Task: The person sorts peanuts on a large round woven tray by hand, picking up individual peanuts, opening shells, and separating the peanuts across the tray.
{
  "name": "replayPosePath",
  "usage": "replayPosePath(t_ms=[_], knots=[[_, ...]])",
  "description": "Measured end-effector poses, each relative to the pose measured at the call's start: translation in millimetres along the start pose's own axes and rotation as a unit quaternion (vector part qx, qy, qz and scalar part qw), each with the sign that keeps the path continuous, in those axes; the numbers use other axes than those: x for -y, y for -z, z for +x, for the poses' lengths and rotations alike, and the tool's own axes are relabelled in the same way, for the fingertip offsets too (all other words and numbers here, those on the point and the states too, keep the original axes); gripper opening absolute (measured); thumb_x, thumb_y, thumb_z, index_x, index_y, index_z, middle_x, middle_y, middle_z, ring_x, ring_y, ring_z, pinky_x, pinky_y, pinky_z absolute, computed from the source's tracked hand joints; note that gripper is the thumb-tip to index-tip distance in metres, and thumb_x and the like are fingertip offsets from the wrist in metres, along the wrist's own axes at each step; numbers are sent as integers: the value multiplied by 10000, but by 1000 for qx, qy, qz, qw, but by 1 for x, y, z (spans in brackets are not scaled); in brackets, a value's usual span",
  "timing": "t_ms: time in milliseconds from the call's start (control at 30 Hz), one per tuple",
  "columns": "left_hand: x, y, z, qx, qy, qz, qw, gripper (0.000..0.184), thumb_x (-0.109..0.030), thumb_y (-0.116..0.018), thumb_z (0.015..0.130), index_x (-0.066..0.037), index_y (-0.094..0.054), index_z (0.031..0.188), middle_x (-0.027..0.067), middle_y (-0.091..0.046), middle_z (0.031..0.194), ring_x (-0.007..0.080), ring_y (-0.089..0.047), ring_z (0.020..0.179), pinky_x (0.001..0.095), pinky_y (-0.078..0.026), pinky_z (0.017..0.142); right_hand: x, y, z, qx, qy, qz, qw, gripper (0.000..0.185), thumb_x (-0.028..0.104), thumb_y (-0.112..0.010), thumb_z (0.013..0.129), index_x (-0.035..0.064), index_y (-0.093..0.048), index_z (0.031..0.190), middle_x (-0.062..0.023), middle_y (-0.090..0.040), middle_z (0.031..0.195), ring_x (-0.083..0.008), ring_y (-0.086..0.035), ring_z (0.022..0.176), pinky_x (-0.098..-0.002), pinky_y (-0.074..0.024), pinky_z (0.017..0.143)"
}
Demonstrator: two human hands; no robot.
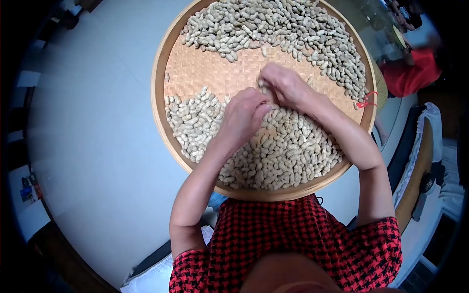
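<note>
A round, wood-rimmed woven tray (pixel 205 68) holds many unshelled peanuts (pixel 293 151) in two spreads, one along the far rim and one on the near side. Over the inner edge of the near spread, my left hand (pixel 243 116) is closed, thumb and fingers pressed together; whatever is in them is hidden. My right hand (pixel 286 87) is just beyond it, slightly blurred, with its fingers bent and closed. Pale peanuts show at its fingertips, and one appears to be pinched there.
A red tie (pixel 366 101) hangs on the tray's right rim. Another person in a red top (pixel 410 73) is at the upper right. Farther right is a wooden-edged seat (pixel 415 166) with a dark-handled brush-like object (pixel 424 193). Pale floor (pixel 97 122) spreads to the left.
</note>
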State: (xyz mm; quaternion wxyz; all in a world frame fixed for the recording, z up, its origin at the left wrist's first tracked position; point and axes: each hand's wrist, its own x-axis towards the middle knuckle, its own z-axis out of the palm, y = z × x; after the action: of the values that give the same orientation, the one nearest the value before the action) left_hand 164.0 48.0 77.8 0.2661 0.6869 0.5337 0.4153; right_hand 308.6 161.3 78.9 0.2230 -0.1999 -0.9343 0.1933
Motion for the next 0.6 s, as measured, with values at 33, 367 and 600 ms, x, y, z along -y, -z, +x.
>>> replayPosePath(t_ms=[33,367,600], knots=[[-2,4,1,-14,42,-22,999,104,-94,-603,777,-6,-620,830,140,-585,817,301,-558,788,369,-445,721,13,8,-6,92,-58,37,993,42,34,-548,781,4,-534,807,-153,-541,769,-315,-560,708,-405,-451,610],[17,-4,27,-81,14,121,989,198,-30,-579,756,30,-591,944,169,-566,911,323,-542,867,380,-440,771,-24,-1,45,-101,-39,-59,992,92,64,-586,790,-8,-609,843,-147,-557,736,-306,-565,678,-374,-475,599],[23,-13,17,-33,2,107,994,236,18,-584,733,23,-572,968,174,-555,932,326,-532,894,367,-438,789,-34,-13,46,-51,-52,-140,987,113,-27,-529,739,-11,-549,849,-143,-510,857,-323,-557,748,-395,-457,615]])
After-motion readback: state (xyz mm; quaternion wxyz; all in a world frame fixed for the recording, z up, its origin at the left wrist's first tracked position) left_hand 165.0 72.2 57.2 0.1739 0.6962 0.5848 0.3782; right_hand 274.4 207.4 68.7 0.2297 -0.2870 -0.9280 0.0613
